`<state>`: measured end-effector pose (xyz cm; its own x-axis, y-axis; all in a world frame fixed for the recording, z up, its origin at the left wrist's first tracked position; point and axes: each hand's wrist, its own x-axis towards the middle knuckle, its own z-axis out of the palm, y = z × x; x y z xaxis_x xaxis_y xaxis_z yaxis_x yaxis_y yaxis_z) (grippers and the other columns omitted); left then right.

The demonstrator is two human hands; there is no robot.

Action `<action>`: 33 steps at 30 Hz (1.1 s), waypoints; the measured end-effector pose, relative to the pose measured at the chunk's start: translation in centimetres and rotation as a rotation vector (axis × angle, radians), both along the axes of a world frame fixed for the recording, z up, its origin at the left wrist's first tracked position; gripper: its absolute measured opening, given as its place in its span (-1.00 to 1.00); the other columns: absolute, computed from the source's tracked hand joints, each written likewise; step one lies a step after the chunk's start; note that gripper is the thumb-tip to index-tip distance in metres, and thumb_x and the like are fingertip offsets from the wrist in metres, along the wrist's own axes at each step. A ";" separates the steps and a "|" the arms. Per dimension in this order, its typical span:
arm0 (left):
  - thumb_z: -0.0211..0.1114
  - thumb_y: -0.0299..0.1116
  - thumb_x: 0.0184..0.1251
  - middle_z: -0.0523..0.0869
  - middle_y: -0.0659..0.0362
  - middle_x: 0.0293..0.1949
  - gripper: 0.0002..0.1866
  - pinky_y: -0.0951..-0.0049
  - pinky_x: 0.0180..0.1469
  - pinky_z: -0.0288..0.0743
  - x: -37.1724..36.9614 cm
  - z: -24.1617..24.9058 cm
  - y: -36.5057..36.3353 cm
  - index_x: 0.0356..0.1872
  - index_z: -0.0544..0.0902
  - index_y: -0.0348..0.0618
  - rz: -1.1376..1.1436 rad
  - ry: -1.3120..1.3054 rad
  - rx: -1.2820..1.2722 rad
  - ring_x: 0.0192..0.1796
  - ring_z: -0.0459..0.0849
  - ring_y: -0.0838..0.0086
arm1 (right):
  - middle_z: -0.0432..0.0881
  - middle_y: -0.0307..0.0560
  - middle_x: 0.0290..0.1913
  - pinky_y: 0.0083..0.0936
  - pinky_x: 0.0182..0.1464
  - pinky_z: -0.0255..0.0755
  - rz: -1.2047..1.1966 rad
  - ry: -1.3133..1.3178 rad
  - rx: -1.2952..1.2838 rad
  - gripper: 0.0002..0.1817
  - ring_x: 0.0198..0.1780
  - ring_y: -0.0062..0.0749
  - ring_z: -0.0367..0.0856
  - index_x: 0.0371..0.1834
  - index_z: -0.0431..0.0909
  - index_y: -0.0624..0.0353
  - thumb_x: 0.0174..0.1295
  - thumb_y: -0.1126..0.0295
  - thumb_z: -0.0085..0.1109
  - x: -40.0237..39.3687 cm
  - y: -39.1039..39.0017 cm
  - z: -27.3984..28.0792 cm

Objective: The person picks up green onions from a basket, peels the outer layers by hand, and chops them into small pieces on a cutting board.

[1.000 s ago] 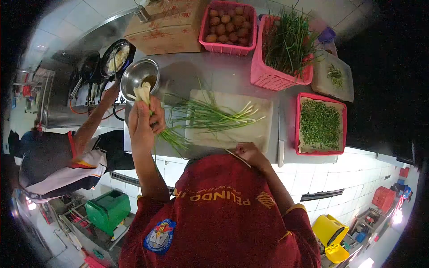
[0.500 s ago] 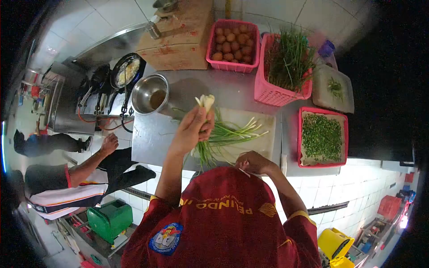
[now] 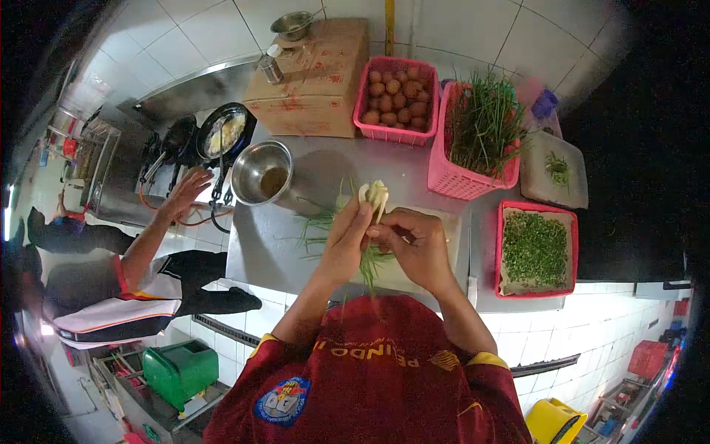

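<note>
My left hand [image 3: 342,240] is closed around a bunch of spring onions [image 3: 376,194], their white root ends pointing up past my fingers and the green leaves hanging down below. Close beside it, my right hand [image 3: 416,244] is curled, its fingers pinching at the stems just under the white ends. Both hands are above a pale cutting board [image 3: 452,229] on the steel table. Loose green leaves [image 3: 316,228] spread over the table to the left of my left hand. My hands hide part of the bunch and much of the board.
A steel bowl [image 3: 262,172] holds brown liquid. Behind are a cardboard box [image 3: 307,96], a pink basket of eggs [image 3: 397,100] and a pink basket of greens [image 3: 473,174]. Chopped greens fill a red tray [image 3: 534,248]. At left, another person's hand [image 3: 188,191] reaches near pans [image 3: 225,133].
My right hand has come up from the board's near edge to the bunch in my left hand. The bunch has moved right and down. The other person's hand has moved toward the stove.
</note>
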<state>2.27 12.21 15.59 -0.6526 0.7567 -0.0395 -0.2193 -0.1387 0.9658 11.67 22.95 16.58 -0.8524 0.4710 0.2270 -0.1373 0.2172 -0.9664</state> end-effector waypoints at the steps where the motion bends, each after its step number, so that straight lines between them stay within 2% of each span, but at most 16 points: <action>1: -0.09 -0.06 0.59 0.48 0.30 -0.13 -0.52 0.71 -0.12 0.35 -0.2 -0.3 0.0 0.28 0.38 -0.19 -0.005 -0.035 0.013 -0.11 0.47 0.67 | 0.66 -0.04 -0.41 -0.46 -0.34 0.48 -0.011 0.005 0.099 -0.90 -0.43 -0.36 0.63 -0.30 0.70 0.27 0.11 0.51 0.36 -0.2 0.1 0.2; 2: -0.08 -0.06 0.59 0.48 0.30 -0.13 -0.51 0.70 -0.10 0.34 -0.1 -0.4 -0.1 0.31 0.36 -0.18 0.018 0.030 -0.004 -0.10 0.46 0.67 | 0.66 -0.02 -0.41 -0.45 -0.33 0.48 -0.021 0.009 0.197 -0.90 -0.43 -0.31 0.63 -0.32 0.70 0.26 0.10 0.51 0.37 -0.3 0.2 0.3; 5: -0.07 -0.06 0.59 0.49 0.30 -0.12 -0.49 0.64 -0.03 0.33 0.4 -0.7 -0.3 0.36 0.33 -0.18 0.028 0.138 -0.083 -0.08 0.43 0.65 | 0.66 0.02 -0.40 -0.41 -0.33 0.48 -0.025 -0.095 0.171 -0.89 -0.42 -0.20 0.64 -0.37 0.68 0.25 0.05 0.48 0.38 -0.3 0.2 0.0; 7: -0.09 -0.06 0.59 0.50 0.28 -0.11 -0.49 0.57 0.00 0.36 0.2 -0.5 -0.6 0.34 0.34 -0.22 -0.040 0.107 -0.158 -0.08 0.43 0.60 | 0.67 0.03 -0.41 -0.39 -0.35 0.47 -0.077 -0.084 0.136 -0.88 -0.43 -0.19 0.64 -0.39 0.67 0.27 0.05 0.48 0.38 -0.3 -0.1 -0.5; 10: -0.12 -0.05 0.60 0.52 0.22 -0.11 -0.50 0.50 -0.02 0.39 0.1 0.9 -0.6 0.27 0.37 -0.27 -0.109 0.364 -0.188 -0.11 0.44 0.53 | 0.67 0.03 -0.42 -0.38 -0.35 0.48 -0.132 -0.129 0.136 -0.88 -0.45 -0.18 0.65 -0.40 0.66 0.29 0.04 0.48 0.37 -0.1 -0.4 -0.4; 13: -0.13 -0.03 0.60 0.54 0.18 -0.17 -0.51 0.45 -0.02 0.40 -0.2 1.1 -0.5 0.17 0.41 -0.29 -0.158 0.417 -0.188 -0.14 0.48 0.51 | 0.68 0.03 -0.42 -0.37 -0.34 0.49 -0.145 -0.186 0.140 -0.89 -0.46 -0.16 0.65 -0.41 0.65 0.28 0.05 0.47 0.36 0.0 -0.4 -1.2; 16: -0.12 -0.01 0.60 0.56 0.15 -0.22 -0.51 0.46 -0.03 0.41 -0.7 -0.2 -0.4 0.13 0.41 -0.29 -0.079 0.441 -0.207 -0.15 0.52 0.47 | 0.67 0.05 -0.43 -0.36 -0.33 0.49 -0.065 -0.138 0.102 -0.90 -0.45 -0.12 0.64 -0.40 0.65 0.27 0.06 0.46 0.35 0.4 -0.6 -2.4; 17: -0.11 0.02 0.59 0.56 0.18 -0.31 -0.53 0.46 -0.10 0.43 -0.8 -0.5 -0.9 0.03 0.45 -0.25 -0.053 0.231 -0.254 -0.23 0.52 0.50 | 0.66 0.06 -0.44 -0.36 -0.33 0.50 -0.030 -0.105 0.084 -0.90 -0.45 -0.11 0.63 -0.40 0.65 0.26 0.07 0.46 0.35 0.6 -0.5 -2.8; 20: -0.10 0.03 0.58 0.46 0.26 -0.40 -0.58 0.52 -0.32 0.38 -2.8 -1.9 -2.0 -0.11 0.45 -0.17 0.161 0.180 -0.222 -0.41 0.41 0.60 | 0.66 0.00 -0.44 -0.48 -0.27 0.51 -0.011 -0.295 -0.010 -0.87 -0.37 -0.50 0.63 -0.34 0.63 0.33 0.11 0.49 0.34 2.8 2.0 -7.5; 22: -0.08 0.04 0.57 0.37 0.31 -0.45 -0.60 0.57 -0.43 0.27 -4.7 -2.5 -3.6 -0.16 0.43 -0.12 0.142 -0.008 -0.069 -0.50 0.30 0.65 | 0.65 0.03 -0.43 -0.44 -0.23 0.51 -0.265 -0.401 0.340 -0.91 -0.38 -0.23 0.65 -0.32 0.63 0.30 0.13 0.54 0.27 5.4 5.4 -14.4; 23: -0.08 0.04 0.57 0.32 0.33 -0.48 -0.61 0.59 -0.48 0.21 -5.1 -2.6 -4.0 -0.19 0.42 -0.10 0.135 -0.101 0.006 -0.55 0.24 0.68 | 0.64 0.06 -0.38 -0.38 -0.20 0.50 -0.324 -0.447 0.389 -0.89 -0.34 -0.12 0.63 -0.27 0.63 0.29 0.14 0.55 0.22 7.2 6.7 -17.4; 24: -0.06 0.05 0.56 0.30 0.34 -0.49 -0.61 0.60 -0.50 0.19 -4.9 -2.2 -4.0 -0.18 0.41 -0.11 0.156 -0.063 -0.033 -0.56 0.22 0.69 | 0.63 0.10 -0.33 -0.32 -0.17 0.50 -0.384 -0.491 0.438 -0.86 -0.31 0.00 0.61 -0.22 0.63 0.28 0.15 0.57 0.16 8.5 7.6 -19.8; 26: -0.04 0.05 0.55 0.25 0.36 -0.50 -0.60 0.63 -0.53 0.13 -4.6 -1.0 -4.0 -0.17 0.40 -0.11 0.197 0.011 -0.115 -0.58 0.17 0.70 | 0.59 0.12 -0.25 -0.26 -0.12 0.48 -0.411 -0.436 0.432 -0.83 -0.23 0.04 0.58 -0.18 0.60 0.29 0.17 0.58 0.11 10.1 8.1 -22.7; 29: -0.03 0.06 0.55 0.25 0.36 -0.50 -0.60 0.63 -0.53 0.11 -4.3 -1.4 -4.2 -0.17 0.39 -0.11 0.073 0.089 -0.174 -0.57 0.19 0.70 | 0.53 0.15 -0.18 -0.22 -0.05 0.46 -0.427 -0.447 0.458 -0.82 -0.14 0.06 0.55 -0.14 0.57 0.30 0.19 0.58 0.08 10.7 8.1 -24.5; 33: -0.07 0.03 0.56 0.27 0.36 -0.48 -0.63 0.63 -0.51 0.13 -3.3 -1.7 -3.6 -0.18 0.37 -0.10 -0.055 0.066 -0.094 -0.55 0.19 0.71 | 0.53 0.11 -0.17 -0.21 -0.03 0.46 -0.339 -0.528 0.597 -0.83 -0.12 0.05 0.55 -0.15 0.57 0.30 0.22 0.57 0.07 11.2 8.8 -24.6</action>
<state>-1.07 8.61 13.90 -0.6136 0.7864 -0.0708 -0.1598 -0.0359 0.9865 22.87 31.72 -7.98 -0.7511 0.6470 0.1314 0.4610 0.6565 -0.5971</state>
